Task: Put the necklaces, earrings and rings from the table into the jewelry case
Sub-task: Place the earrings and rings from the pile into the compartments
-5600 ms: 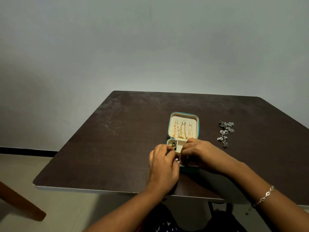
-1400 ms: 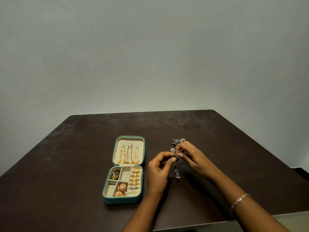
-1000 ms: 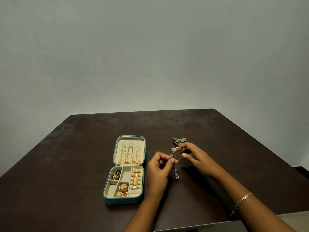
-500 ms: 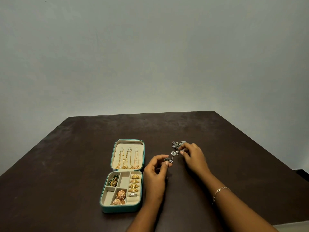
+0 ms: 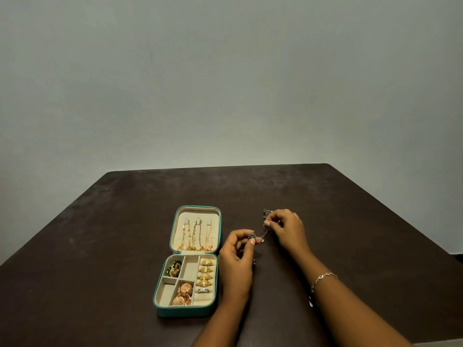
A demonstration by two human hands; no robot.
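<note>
A teal jewelry case (image 5: pixel 163 291) lies open on the dark table (image 5: pixel 100 246). Gold necklaces (image 5: pixel 196 235) hang in its lid; gold rings (image 5: pixel 207 272) and earrings (image 5: pixel 184 293) fill its compartments. To the right of the case I hold a dark silver jewelry piece (image 5: pixel 263 235) stretched between both hands. My left hand (image 5: pixel 238 261) pinches its lower end between thumb and forefinger. My right hand (image 5: pixel 288 229) pinches its upper part, where a silver cluster (image 5: pixel 267 212) shows above my fingers.
A plain grey wall stands behind the table. The table's right edge runs diagonally past my right forearm, which wears a thin bracelet (image 5: pixel 323 278). The near edge lies just below my arms.
Both hands left the case, took up the silver piece from the table to its right and drew it out between them. My left hand has lowered slightly in the last half second.
</note>
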